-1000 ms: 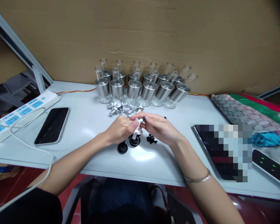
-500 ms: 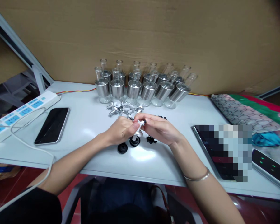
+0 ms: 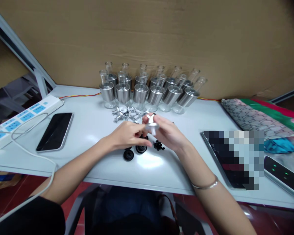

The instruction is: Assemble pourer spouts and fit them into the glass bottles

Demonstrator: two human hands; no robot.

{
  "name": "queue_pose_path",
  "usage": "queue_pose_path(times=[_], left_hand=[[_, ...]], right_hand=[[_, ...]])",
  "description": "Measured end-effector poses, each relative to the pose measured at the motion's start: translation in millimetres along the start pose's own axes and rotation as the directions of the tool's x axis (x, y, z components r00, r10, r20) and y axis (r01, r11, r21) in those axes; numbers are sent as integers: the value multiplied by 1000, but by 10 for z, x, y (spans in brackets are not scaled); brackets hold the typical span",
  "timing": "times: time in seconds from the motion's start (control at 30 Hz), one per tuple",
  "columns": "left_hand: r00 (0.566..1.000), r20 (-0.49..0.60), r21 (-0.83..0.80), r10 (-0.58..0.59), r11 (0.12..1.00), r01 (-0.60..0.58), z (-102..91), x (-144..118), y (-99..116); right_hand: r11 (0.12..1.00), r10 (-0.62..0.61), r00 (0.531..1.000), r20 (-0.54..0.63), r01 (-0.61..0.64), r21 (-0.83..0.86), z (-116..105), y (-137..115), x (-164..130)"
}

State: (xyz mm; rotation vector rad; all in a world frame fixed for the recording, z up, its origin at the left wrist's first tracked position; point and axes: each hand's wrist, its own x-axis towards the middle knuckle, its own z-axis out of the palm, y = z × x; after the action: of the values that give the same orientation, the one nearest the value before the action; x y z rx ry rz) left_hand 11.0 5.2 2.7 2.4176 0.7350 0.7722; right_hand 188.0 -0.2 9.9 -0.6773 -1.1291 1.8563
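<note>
1. Holding a small silver metal cap (image 3: 152, 125) in the right hand (image 3: 167, 133), fingers closed around its rim, a little above the white table (image 3: 93, 130) and in front of the row of glass bottles (image 3: 147, 91).
2. Hovering beside it with the left hand (image 3: 127, 134): fingers half curled, tips close to the cap; cannot tell if they grasp anything.
3. Looks light, stiff and smooth, so probably slippery; best gripped at the wide disc edge, not the thin stem.
4. Lying just below the hands: two black round pieces (image 3: 134, 151) and a heap of small black parts (image 3: 158, 145), easy to scatter.
5. Lying just behind the hands: loose silver caps (image 3: 127, 114), then the fragile bottles, standing close together.
6. Open room toward the left, up to the phone (image 3: 55, 131); tighter on the right near the tablet (image 3: 231, 156); table edge close to the body.
</note>
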Motion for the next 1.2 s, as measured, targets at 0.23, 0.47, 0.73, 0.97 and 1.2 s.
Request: queue_pose_path(times=[0.23, 0.47, 0.73, 0.97, 1.2], left_hand=[[978, 120, 291, 169, 936, -197, 28, -44, -14], [965, -57, 291, 258, 928, -231, -4, -12, 5], [860, -453, 269, 234, 956, -119, -9, 2, -3], [828, -515, 207, 223, 969, -132, 26, -1, -43], [879, -430, 124, 208, 978, -171, -5, -22, -42]], right_hand=[[992, -45, 983, -176, 64, 107, -108, -95, 42], [995, -45, 981, -187, 61, 81, -130, -113, 37], [997, -21, 988, -155, 31, 67, -96, -90, 28], [1000, 10, 999, -44, -11, -13, -65, -138, -28], [998, -60, 994, -88, 60, -3, -101, -137, -21]])
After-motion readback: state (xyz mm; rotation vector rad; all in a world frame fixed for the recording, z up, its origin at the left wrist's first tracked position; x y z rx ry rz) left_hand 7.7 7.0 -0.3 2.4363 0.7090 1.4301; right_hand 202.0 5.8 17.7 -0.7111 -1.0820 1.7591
